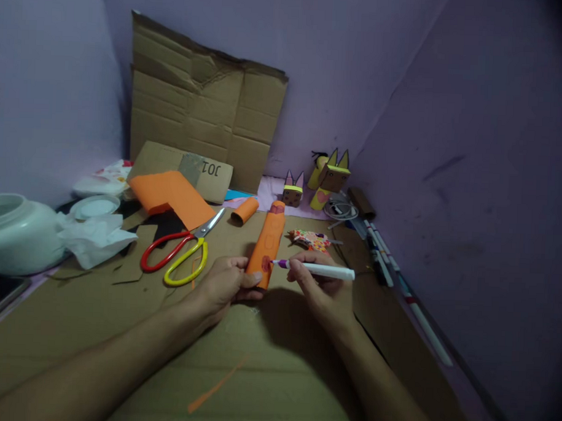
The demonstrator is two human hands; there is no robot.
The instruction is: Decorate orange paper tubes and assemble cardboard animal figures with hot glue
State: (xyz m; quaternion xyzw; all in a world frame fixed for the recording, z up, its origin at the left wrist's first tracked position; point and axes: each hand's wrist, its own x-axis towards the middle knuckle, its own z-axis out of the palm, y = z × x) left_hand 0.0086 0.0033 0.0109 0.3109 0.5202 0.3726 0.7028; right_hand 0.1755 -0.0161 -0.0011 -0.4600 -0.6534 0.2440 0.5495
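My left hand (pixel 225 282) grips the near end of an orange paper tube (pixel 267 242) that lies on the brown cardboard sheet (pixel 120 328). In my right hand (pixel 316 278) is a white marker with a purple tip (pixel 322 270), held in a pinch. Its tip touches the tube's near end, where a reddish mark shows. Faint outlines are drawn along the tube's side.
Scissors with red and yellow handles (pixel 178 253) lie left of the tube, beside an orange paper sheet (pixel 171 197) and a small orange roll (pixel 244 210). Paper animal figures (pixel 331 172) stand at the back. Several pens (pixel 381 254) lie right; a white pot (pixel 17 232) and tissue sit left.
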